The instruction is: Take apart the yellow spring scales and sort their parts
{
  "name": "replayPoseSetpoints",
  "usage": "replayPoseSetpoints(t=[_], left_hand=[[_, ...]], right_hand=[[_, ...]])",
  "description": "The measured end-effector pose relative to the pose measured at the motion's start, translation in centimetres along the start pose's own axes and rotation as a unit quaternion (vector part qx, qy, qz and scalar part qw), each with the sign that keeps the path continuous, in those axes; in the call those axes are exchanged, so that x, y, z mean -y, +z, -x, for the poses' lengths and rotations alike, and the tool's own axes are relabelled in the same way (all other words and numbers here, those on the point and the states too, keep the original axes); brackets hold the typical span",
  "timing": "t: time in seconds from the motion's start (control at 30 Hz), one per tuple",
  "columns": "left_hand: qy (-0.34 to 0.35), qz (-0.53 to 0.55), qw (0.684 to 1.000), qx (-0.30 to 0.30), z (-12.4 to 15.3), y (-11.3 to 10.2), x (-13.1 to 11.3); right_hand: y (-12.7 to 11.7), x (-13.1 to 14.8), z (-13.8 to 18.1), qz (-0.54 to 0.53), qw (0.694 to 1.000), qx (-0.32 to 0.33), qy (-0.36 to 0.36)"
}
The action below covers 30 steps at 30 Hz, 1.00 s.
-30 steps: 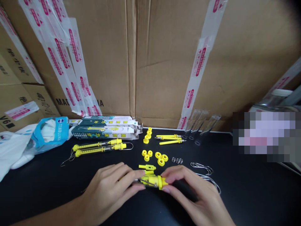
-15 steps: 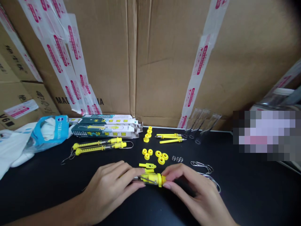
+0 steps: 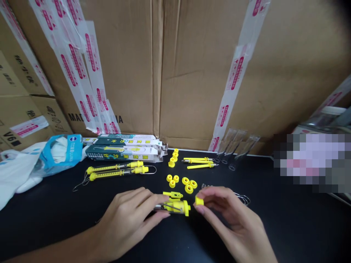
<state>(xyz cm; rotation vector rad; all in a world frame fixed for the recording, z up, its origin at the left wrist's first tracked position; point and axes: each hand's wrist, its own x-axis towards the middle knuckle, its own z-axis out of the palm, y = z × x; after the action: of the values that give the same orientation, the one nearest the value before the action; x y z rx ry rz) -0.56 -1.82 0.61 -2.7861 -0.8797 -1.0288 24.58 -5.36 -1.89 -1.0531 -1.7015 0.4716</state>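
Observation:
My left hand is closed around a spring scale with a clear tube and a yellow collar at its right end; most of its body is hidden under the fingers. Just right of that end, my right hand pinches a small yellow cap, apart from the scale. Beyond the left fingertips lies a flat yellow piece with a slot. Yellow rings and small yellow caps sit in groups behind the hands. Metal hooks are partly covered by my right hand.
Two assembled spring scales lie at the left, before printed boxes. Yellow rods and clear tubes are at the back right. A blue plastic packet is far left. Large cardboard boxes wall off the back.
My right hand has pulled away to the right from the scale's end, with the yellow cap now off it. The left hand keeps its hold. The view has shifted slightly.

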Motion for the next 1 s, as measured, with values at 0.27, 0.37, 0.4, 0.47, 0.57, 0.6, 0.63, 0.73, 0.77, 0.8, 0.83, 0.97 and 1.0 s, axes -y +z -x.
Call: replayPoseSetpoints(t=[0.27,0.37,0.4,0.47,0.57,0.6,0.63,0.73,0.77,0.8,0.83,0.97,1.0], left_hand=[[0.021,0.007,1.0,0.009,0.2,0.0,-0.2],[0.019,0.014,1.0,0.02,0.3,0.2,-0.2],[0.019,0.016,0.999,0.024,0.3,0.2,-0.2],[0.02,0.017,0.999,0.027,0.2,0.3,-0.2],[0.019,0.011,0.999,0.026,0.1,0.3,-0.1],[0.018,0.009,0.999,0.025,0.1,0.3,-0.1],[0.017,0.007,1.0,0.023,0.1,0.3,-0.1],[0.014,-0.003,1.0,0.008,0.1,0.4,0.0],[0.011,-0.006,1.0,0.004,0.2,0.4,0.0],[0.008,-0.01,1.0,0.002,0.2,0.5,0.1],[0.004,-0.013,1.0,0.001,0.3,0.5,0.1],[-0.004,-0.031,0.999,0.003,0.4,0.5,0.2],[-0.001,-0.037,0.999,0.003,0.3,0.5,0.2]], right_hand=[[0.1,-0.5,-1.6,0.139,0.988,0.002,-0.073],[1.0,-0.8,-1.9,0.14,0.987,0.033,-0.076],[1.3,-0.9,-2.1,0.142,0.986,0.049,-0.077],[1.8,-1.1,-2.4,0.147,0.983,0.077,-0.08],[2.1,-1.0,-2.7,0.146,0.981,0.094,-0.086],[2.1,-1.0,-2.8,0.145,0.981,0.095,-0.087],[2.0,-0.9,-2.8,0.147,0.981,0.093,-0.089],[1.7,-0.5,-2.7,0.16,0.978,0.078,-0.105],[1.5,-0.4,-2.7,0.168,0.976,0.077,-0.112],[1.4,-0.3,-2.6,0.177,0.974,0.079,-0.115],[1.3,-0.3,-2.6,0.186,0.972,0.086,-0.115],[1.2,-0.4,-2.4,0.196,0.969,0.121,-0.093],[1.2,-0.4,-2.3,0.187,0.97,0.123,-0.091]])
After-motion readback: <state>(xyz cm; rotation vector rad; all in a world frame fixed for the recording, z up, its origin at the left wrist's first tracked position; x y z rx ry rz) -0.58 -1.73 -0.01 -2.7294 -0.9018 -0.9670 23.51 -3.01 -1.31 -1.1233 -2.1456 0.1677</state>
